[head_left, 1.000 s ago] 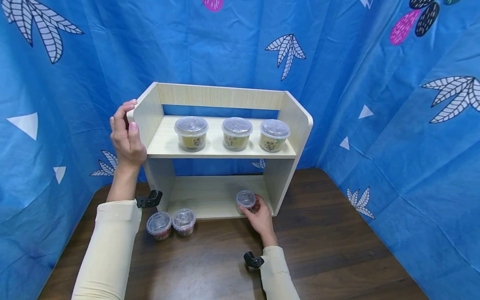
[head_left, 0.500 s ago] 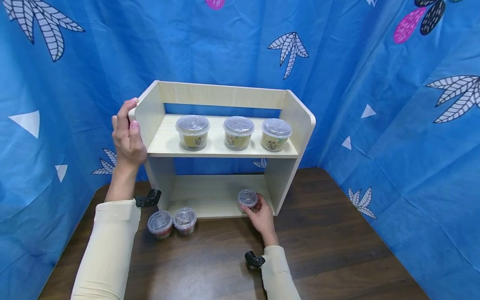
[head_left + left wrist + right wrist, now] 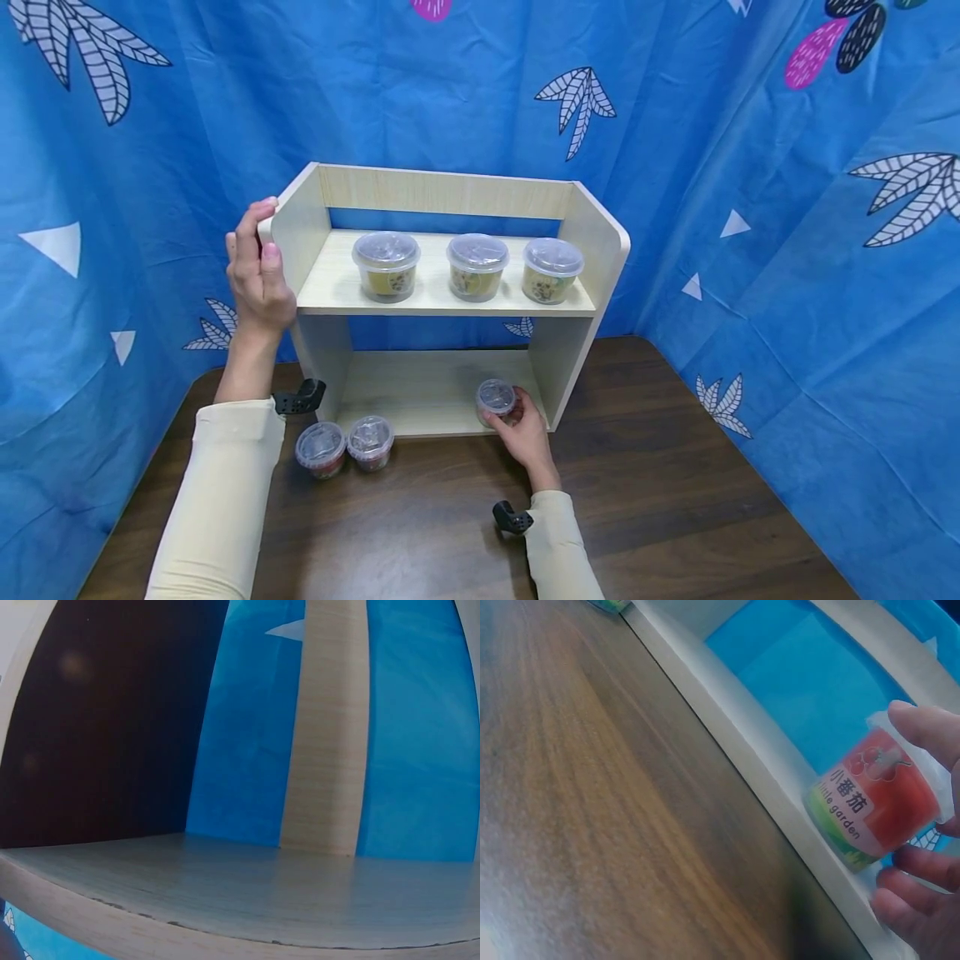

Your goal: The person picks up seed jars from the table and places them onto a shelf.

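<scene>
My right hand holds a small clear-lidded plastic cup at the right front of the lower shelf. In the right wrist view this cup has a red label with tomatoes and the words "little garden"; thumb and fingers are on either side near its lid. My left hand grips the front edge of the left side panel of a pale wooden two-tier shelf, level with the upper tier. The left wrist view shows the shelf's panel but no hand.
Three larger lidded tubs with yellow labels stand in a row on the upper tier. Two small lidded cups sit side by side on the dark wooden table, before the shelf's left front. A patterned blue curtain surrounds the table.
The view shifts slightly, but both hands keep their places. The right hand stays on the cup and the left on the side panel.
</scene>
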Demonstrator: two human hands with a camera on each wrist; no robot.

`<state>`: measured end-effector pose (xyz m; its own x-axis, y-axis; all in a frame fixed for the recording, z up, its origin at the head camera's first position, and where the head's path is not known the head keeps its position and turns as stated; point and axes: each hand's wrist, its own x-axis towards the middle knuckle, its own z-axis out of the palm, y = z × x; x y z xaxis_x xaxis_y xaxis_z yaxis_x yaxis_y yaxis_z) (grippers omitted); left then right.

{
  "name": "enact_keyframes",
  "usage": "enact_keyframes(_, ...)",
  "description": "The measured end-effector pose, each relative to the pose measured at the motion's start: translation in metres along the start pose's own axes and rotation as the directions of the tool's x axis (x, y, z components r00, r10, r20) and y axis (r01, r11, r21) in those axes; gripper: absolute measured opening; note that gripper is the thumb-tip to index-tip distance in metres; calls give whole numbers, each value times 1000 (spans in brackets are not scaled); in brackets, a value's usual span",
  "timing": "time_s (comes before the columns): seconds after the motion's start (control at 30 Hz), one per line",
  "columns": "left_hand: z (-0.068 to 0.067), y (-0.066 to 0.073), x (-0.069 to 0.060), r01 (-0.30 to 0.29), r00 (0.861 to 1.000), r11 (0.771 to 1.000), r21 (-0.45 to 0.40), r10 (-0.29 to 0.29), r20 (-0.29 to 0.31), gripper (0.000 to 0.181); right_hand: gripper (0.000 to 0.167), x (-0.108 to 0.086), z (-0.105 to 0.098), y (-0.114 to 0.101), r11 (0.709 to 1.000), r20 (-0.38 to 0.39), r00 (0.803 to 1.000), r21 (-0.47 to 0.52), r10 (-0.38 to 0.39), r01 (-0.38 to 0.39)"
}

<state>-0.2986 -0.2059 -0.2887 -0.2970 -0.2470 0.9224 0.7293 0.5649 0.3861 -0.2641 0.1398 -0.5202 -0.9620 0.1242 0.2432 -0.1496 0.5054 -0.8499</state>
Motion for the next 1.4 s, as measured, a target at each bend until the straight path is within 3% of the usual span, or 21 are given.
enact_keyframes(0.3,0,-7,-2,13,1000,1000,8,-13,-20,51,75,1,-7,-9,999,-110,994,32,-28,32)
enact_keyframes(0.57,1,-11,-3,4,1000,1000,19,-4,-17,51,64,1,-11,-20,986,-302,949,114,-86,125)
enact_keyframes(0.87,2,-6,-2,-1,1000,1000,13,1,-21,51,62,-2,-7,-30,966,-324,938,180,-123,189)
enact_keyframes(1.1,2,-11,-2,3,1000,1000,15,-3,-24,51,58,-5,0,-40,945,-329,925,196,-190,263)
enact_keyframes(1.33,2,-11,-2,6,1000,1000,16,-6,-27,52,53,-25,-7,-89,923,-305,918,209,-254,324)
enact_keyframes(1.4,3,-10,-2,6,1000,1000,16,-5,-28,52,53,-26,-6,-91,916,-296,913,204,-279,346)
